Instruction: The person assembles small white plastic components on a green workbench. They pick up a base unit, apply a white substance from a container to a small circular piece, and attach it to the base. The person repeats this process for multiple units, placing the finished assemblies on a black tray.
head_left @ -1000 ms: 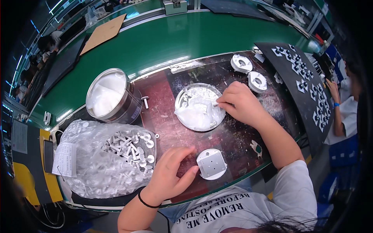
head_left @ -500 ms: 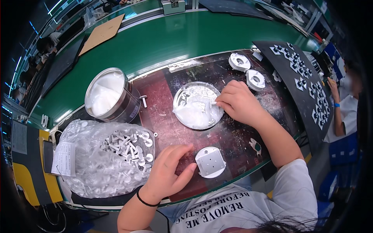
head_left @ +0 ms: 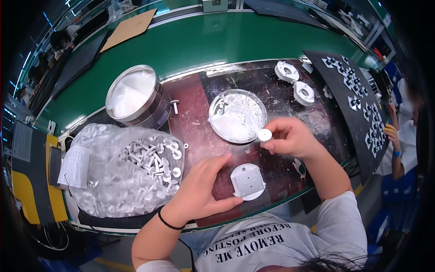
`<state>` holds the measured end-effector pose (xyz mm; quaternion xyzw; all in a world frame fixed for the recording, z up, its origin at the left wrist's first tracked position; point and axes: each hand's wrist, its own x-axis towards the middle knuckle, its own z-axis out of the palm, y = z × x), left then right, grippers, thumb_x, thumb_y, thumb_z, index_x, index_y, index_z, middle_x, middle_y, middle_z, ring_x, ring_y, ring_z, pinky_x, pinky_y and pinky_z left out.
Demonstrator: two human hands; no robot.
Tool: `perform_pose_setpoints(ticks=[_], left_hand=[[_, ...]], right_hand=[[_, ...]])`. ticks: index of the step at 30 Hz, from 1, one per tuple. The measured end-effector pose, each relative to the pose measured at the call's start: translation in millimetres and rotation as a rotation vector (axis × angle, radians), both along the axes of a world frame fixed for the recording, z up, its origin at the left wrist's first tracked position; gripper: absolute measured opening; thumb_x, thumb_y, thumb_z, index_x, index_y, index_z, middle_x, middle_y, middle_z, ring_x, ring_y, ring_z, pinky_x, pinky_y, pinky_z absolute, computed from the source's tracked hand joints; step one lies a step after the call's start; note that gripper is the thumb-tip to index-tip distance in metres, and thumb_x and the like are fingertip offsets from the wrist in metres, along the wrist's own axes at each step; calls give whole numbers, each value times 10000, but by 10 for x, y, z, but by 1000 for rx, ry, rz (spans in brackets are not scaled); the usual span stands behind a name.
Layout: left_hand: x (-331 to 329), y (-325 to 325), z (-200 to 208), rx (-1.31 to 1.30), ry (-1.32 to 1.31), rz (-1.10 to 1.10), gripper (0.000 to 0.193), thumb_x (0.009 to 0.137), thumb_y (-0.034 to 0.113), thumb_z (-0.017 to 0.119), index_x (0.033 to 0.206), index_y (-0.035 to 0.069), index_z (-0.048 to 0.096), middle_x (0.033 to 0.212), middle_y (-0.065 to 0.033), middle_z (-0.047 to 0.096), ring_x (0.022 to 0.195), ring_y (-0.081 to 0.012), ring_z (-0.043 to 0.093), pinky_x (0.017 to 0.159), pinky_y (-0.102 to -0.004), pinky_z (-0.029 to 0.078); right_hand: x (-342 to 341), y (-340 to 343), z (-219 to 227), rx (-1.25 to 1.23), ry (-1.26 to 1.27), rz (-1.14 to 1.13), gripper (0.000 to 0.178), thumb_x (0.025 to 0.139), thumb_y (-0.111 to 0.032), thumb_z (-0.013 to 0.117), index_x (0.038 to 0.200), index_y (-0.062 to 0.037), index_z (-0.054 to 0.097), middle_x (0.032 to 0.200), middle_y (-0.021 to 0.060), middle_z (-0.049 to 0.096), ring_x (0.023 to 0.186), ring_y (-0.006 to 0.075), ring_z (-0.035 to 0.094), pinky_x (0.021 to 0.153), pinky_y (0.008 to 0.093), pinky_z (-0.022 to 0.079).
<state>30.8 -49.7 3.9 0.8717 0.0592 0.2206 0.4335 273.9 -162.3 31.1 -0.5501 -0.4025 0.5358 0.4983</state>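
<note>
Head view, and here's the right hand (head_left: 293, 139), drawn in narrow, holding a white disc-headed pin (head_left: 264, 134) between thumb and fingers! I see it just beside the right rim of the round metal dish (head_left: 244, 99), head toward me; its stem is hidden. In the dish lies a cloudy white mass (head_left: 233, 124), film or paste, I can't tell which.

Over on the near side, the left hand (head_left: 195, 189) is spread wide, empty as far as I see, thumb tip at the near left edge of a pale round plate (head_left: 248, 182) dotted with small holes. Touching or only close? I can't tell.

To the left sits a clear plastic bag (head_left: 97, 174) crowded with loose pins (head_left: 176, 172); farther off, a metal tin (head_left: 161, 111) with white contents, and just beside it another pin (head_left: 176, 107). Far right, two white ring-shaped housings (head_left: 287, 71), near a black board (head_left: 356, 124).

My call on the step in hand: handling one pin between dish and plate. The next move, I judge, calls for a firm pinch at the pin's head and a steady plate under the left hand.
</note>
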Motion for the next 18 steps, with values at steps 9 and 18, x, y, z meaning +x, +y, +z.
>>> perform_pose_setpoints(ticks=[9, 18], left_hand=[[65, -97, -151, 138, -7, -40, 1151, 578, 347, 837, 1425, 19, 130, 1253, -149, 493, 1117, -342, 456, 956, -464, 312], [106, -128, -212, 140, -19, -52, 1155, 589, 297, 834, 1434, 11, 102, 1227, -157, 506, 1061, -343, 482, 938, -455, 329]], right_hand=[[-191, 42, -110, 83, -406, 188, 185, 723, -74, 700, 904, -39, 685, 744, 12, 645, 625, 37, 550, 562, 206, 438], [-216, 40, -184, 154, -420, 214, 202, 711, -71, 684, 911, -45, 688, 749, 37, 657, 618, 61, 575, 556, 224, 453]])
